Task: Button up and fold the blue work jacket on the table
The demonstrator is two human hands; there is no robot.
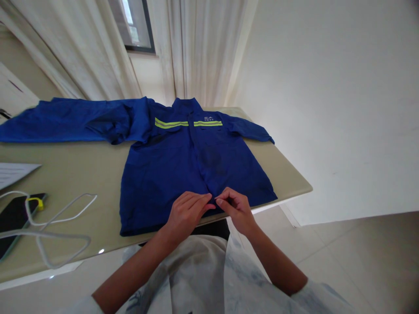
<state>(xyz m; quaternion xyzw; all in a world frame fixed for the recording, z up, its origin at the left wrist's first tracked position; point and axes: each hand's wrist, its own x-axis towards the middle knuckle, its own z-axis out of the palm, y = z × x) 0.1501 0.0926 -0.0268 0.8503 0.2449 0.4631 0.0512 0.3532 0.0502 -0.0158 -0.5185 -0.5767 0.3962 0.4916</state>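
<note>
A blue work jacket (pixel 170 165) with a yellow-green reflective stripe across the chest lies flat on a beige table (pixel 81 174), its sleeves spread left and right. My left hand (pixel 186 213) and my right hand (pixel 235 209) meet at the jacket's bottom hem, at the front opening. Both hands pinch the fabric there, fingertips close together. The exact spot between the fingertips is too small to make out.
A dark phone (pixel 13 218) with a white cable (pixel 55 218) lies at the table's left edge. A white paper (pixel 13 172) sits beyond it. Curtains and a window are behind the table; the table's right corner (pixel 304 187) ends near a white wall.
</note>
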